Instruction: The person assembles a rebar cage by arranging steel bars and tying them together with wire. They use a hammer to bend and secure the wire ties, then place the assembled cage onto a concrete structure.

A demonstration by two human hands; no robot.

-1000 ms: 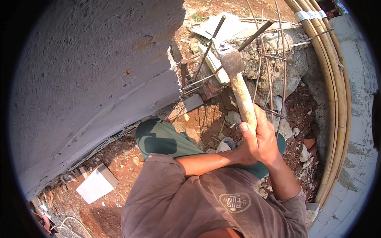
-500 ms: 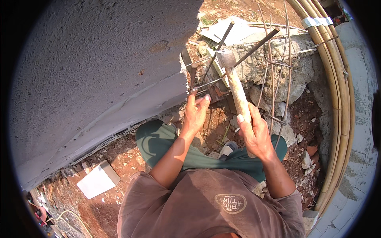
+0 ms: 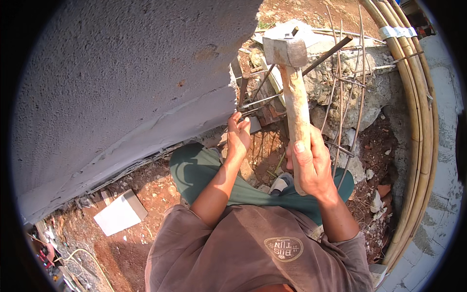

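My right hand [image 3: 315,165] is wrapped round the pale wooden handle of a hammer [image 3: 295,97]. Its blocky grey steel head is raised above the rebar, well apart from my left hand. Close to the broken edge of the grey wall [image 3: 146,73], my left hand [image 3: 238,136] has its fingers closed at the lower end of a short steel chisel [image 3: 244,90]. The chisel stands nearly upright with its flattened top bare. Its tip is hidden behind my fingers and the wall edge. Thin rebar [image 3: 262,102] crosses right beside the chisel.
A thick rebar [image 3: 328,54] juts up behind the hammer. Thin upright bars [image 3: 360,87] stand on my right before rough concrete [image 3: 379,87]. Bundled bamboo poles [image 3: 416,121] curve along the right side. A white block [image 3: 119,214] lies on red soil at lower left.
The hammer has been lifted, its head rising nearer to the camera. My left hand stays at the chisel, and the whole view has shifted slightly.
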